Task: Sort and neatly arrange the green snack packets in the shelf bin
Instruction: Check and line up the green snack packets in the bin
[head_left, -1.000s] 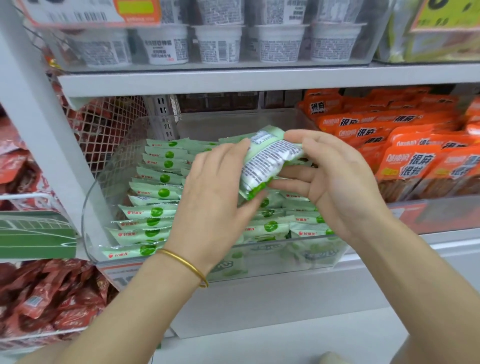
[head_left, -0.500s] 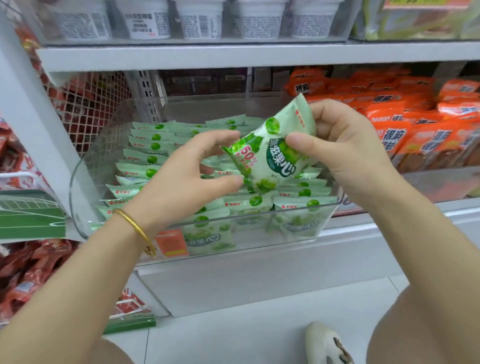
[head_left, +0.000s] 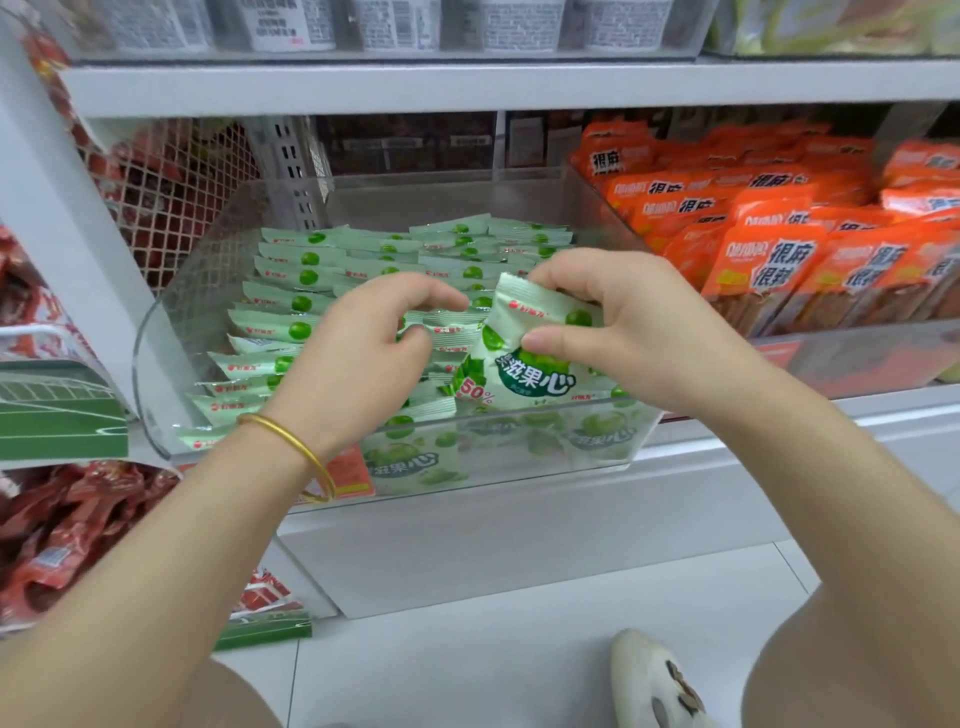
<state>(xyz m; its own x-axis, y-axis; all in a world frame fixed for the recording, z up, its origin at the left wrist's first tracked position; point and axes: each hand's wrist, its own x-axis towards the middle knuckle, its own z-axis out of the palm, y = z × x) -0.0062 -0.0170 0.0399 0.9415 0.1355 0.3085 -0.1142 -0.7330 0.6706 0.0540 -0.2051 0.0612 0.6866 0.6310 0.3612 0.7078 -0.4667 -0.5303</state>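
A clear plastic shelf bin (head_left: 156, 332) holds several light green snack packets (head_left: 291, 304) standing in rows, their top edges showing. My right hand (head_left: 628, 332) pinches one green packet (head_left: 524, 364) upright, front face toward me, just above the front right rows. My left hand (head_left: 363, 358) hovers over the middle rows with fingers curled and thumb near the forefinger. It is apart from the held packet, and I cannot tell whether it grips a packet below it. A gold bangle sits on the left wrist.
Orange snack packets (head_left: 763, 265) fill the bin to the right. Red packets (head_left: 67, 525) sit in the left bins behind a white mesh divider (head_left: 171, 197). White cups (head_left: 291, 26) line the upper shelf. My shoe (head_left: 654, 680) rests on the tiled floor.
The held packet has been turned from its back to its front face and lowered toward the front right of the bin. My left hand has let go of it and moved left.
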